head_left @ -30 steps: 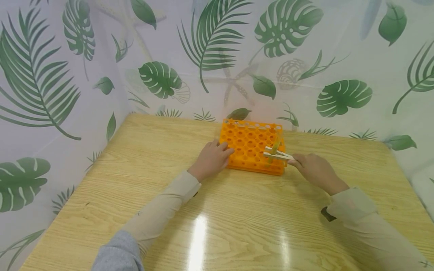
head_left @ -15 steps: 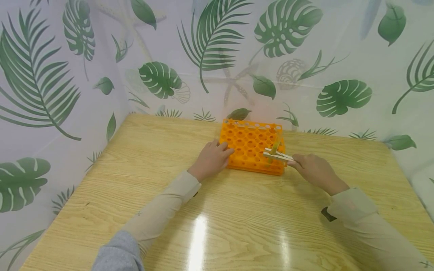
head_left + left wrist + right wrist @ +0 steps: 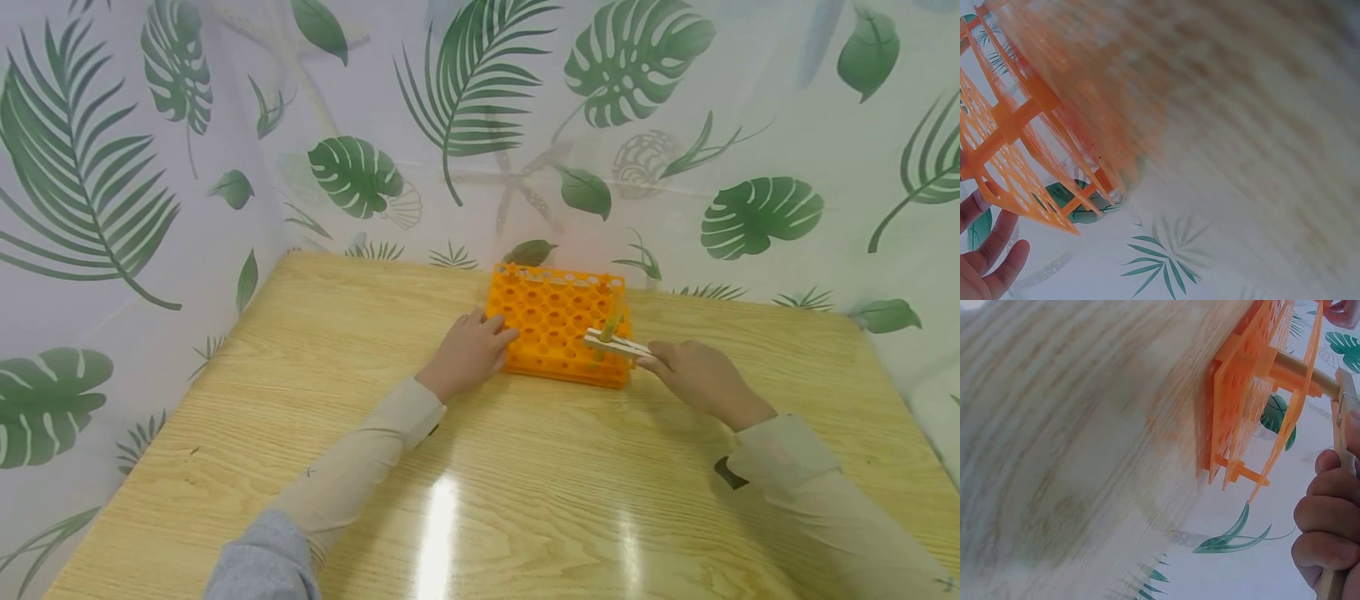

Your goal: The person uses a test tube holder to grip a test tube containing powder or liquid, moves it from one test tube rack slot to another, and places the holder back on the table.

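An orange test tube rack (image 3: 556,317) stands on the table. My left hand (image 3: 467,353) holds its left front corner; in the left wrist view some fingers (image 3: 999,240) are at the rack's edge and others stand off it. A test tube with yellowish contents (image 3: 611,323) stands slightly tilted in a hole near the rack's right end. My right hand (image 3: 697,379) grips a wooden test tube clamp (image 3: 618,343), fingers curled round its handle in the right wrist view. The clamp's jaws are closed around the tube's upper part.
The wood-grain table (image 3: 525,483) carries the rack near its back edge. Behind it rises a white wall covering (image 3: 465,225) printed with green leaves. Both forearms reach in from the front.
The clamp's jaws, spread apart a second ago, have come together around the test tube. Left hand and rack have stayed in place.
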The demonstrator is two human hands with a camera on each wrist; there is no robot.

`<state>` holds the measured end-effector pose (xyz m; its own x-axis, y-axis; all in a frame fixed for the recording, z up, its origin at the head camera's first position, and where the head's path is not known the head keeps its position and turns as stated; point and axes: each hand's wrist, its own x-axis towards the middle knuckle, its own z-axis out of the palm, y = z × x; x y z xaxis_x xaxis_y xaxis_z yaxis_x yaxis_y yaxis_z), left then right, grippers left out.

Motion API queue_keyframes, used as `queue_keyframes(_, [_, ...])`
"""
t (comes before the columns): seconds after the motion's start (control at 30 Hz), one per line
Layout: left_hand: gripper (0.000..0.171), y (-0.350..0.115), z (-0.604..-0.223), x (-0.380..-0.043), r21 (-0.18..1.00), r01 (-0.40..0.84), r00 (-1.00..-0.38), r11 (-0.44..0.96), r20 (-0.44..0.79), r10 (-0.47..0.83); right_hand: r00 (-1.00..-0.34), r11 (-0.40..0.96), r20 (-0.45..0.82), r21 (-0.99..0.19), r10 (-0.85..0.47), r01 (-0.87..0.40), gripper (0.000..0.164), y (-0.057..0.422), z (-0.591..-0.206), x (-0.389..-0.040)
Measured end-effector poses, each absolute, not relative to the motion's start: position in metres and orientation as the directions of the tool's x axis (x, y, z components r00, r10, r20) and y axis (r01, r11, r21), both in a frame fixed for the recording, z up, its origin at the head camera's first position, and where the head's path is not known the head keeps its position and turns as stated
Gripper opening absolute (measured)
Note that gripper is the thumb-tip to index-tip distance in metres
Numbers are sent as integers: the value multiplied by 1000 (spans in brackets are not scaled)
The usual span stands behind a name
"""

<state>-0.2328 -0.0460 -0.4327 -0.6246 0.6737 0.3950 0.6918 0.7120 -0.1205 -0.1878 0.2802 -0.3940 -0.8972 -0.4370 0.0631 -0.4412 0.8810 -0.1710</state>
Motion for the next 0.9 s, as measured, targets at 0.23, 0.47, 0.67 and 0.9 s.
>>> queue_keyframes(0.23, [15, -46, -432, -233, -110, 697, -624, 709, 396, 674, -904, 891, 59, -154, -424, -428, 29, 282, -392, -189])
queue_keyframes(0.47, [15, -46, -433, -234, -117, 696, -621, 709, 398, 675, -898, 885, 53, -154, -438, -440, 31, 283, -387, -190])
queue_keyframes(0.67, [16, -46, -431, -233, -108, 693, -628, 712, 394, 671, -899, 889, 40, -132, -436, -438, 30, 282, -379, -192])
queue_keyframes(0.9, [16, -46, -432, -234, -103, 694, -632, 712, 385, 672, -895, 888, 52, -113, -442, -445, 30, 281, -366, -193])
